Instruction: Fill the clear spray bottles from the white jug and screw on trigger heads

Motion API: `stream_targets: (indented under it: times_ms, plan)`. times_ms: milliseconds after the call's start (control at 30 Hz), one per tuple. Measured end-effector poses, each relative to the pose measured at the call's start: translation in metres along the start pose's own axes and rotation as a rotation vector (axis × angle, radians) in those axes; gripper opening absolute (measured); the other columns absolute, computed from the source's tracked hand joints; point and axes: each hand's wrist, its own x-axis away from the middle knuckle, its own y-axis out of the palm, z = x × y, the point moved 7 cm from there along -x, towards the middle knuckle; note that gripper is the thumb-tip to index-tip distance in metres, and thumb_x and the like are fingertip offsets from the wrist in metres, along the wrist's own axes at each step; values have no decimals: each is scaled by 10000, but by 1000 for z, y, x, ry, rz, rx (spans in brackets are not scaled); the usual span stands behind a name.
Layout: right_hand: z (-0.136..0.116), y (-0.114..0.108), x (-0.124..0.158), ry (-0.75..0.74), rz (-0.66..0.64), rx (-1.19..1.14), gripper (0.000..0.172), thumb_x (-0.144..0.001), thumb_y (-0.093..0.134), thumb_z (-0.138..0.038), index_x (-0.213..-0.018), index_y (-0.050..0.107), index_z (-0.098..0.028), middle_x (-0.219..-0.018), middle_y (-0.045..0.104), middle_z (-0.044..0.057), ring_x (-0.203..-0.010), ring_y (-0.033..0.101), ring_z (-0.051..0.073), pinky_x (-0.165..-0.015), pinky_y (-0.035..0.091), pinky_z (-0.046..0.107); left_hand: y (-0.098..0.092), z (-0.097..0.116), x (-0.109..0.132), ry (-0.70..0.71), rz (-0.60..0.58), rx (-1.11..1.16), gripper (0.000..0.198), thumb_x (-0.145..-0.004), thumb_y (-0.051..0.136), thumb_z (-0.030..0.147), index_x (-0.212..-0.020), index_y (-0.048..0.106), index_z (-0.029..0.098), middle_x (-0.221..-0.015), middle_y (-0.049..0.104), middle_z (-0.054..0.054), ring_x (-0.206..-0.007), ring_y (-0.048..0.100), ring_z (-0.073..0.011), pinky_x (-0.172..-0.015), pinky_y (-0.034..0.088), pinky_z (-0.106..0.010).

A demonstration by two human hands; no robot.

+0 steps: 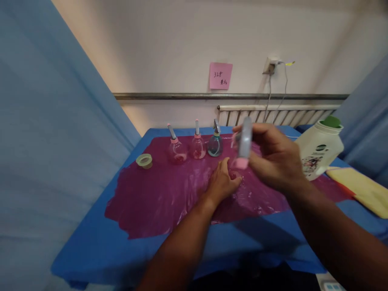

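In my right hand (274,157) is a grey spray head (246,139) with a pink collar, slightly blurred and raised above the sheet. Below it, my left hand (222,181) curls its thumb and fingers around a small clear bottle (234,174), mostly hidden by the hand and the spray head. Behind my hands stand three round spray bottles: a clear one with a pink collar (178,152), another pink-collared one (198,148) and a blue-green one (215,146). A pale green cup-like piece (144,161) sits off to the left.
A purple plastic sheet (157,194) covers part of the blue-covered table (91,238). To the right, a large white jug (321,145) with a green top leans beside a yellow item (360,188). Blue curtains (45,121) flank both sides, and a metal rail (169,96) crosses the wall.
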Motion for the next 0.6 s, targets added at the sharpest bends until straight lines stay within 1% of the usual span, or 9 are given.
stream_targets:
  times_ms: [67,100,167,267,367,467,500,533,600]
  plan:
    - [13,-30,0,85,148,-41,279,-1010,853,-358,-1276,778,-398,-1345,842,47,-1242,839,314,-1111,729,573,0,-2,-1,-13,-40,5,875,-931,875,340,-1725,529,212,-1711,648,-208,-1626,626,-432,-1397,505,-577]
    - [19,-39,1,118,200,-49,272,-995,880,-390,-1248,781,-397,-1347,841,48,-1258,837,316,-1107,733,575,1,-3,-1,-19,-60,7,888,-942,861,356,-1740,506,197,-1735,625,-219,-1638,617,-426,-1407,492,-580]
    - [31,-49,4,165,266,-65,284,-973,922,-436,-1219,789,-392,-1334,847,49,-1266,839,317,-1079,746,571,2,-4,0,-28,-78,5,915,-954,854,381,-1761,468,191,-1761,599,-227,-1651,606,-423,-1416,478,-582]
    - [50,-47,11,206,278,-128,332,-937,976,-460,-1210,807,-377,-1287,864,47,-1194,859,301,-1022,766,536,3,-7,0,-50,-67,4,918,-954,868,378,-1763,459,232,-1769,599,-206,-1653,609,-417,-1408,488,-568]
    - [71,-35,22,241,232,-205,396,-881,1034,-465,-1195,821,-353,-1254,877,44,-1146,867,279,-1016,768,496,4,-10,1,-56,-56,-2,927,-942,880,357,-1760,455,262,-1763,603,-189,-1635,625,-414,-1392,505,-569]
    - [89,-21,32,287,156,-281,443,-846,1073,-439,-1198,831,-323,-1195,890,40,-1074,871,246,-1000,763,443,6,-9,2,-3,-83,-17,954,-945,867,346,-1778,416,225,-1763,588,-209,-1633,619,-420,-1379,514,-587]
    - [92,-20,34,295,149,-296,446,-839,1081,-423,-1196,835,-315,-1177,892,38,-1050,870,233,-995,760,425,6,-8,2,13,-95,-23,962,-947,862,342,-1783,404,211,-1766,583,-215,-1636,615,-422,-1378,513,-591]
    - [94,-20,36,295,158,-304,444,-834,1089,-407,-1189,841,-309,-1169,893,36,-1035,868,222,-993,757,409,6,-8,2,19,-104,-28,968,-948,861,340,-1787,398,204,-1769,579,-217,-1637,613,-425,-1378,512,-595]
    - [93,-28,37,272,216,-292,427,-833,1097,-384,-1175,854,-304,-1179,893,37,-1031,865,211,-983,755,386,5,-7,2,-5,-109,-35,975,-944,866,336,-1791,401,206,-1779,573,-214,-1639,613,-431,-1384,508,-599]
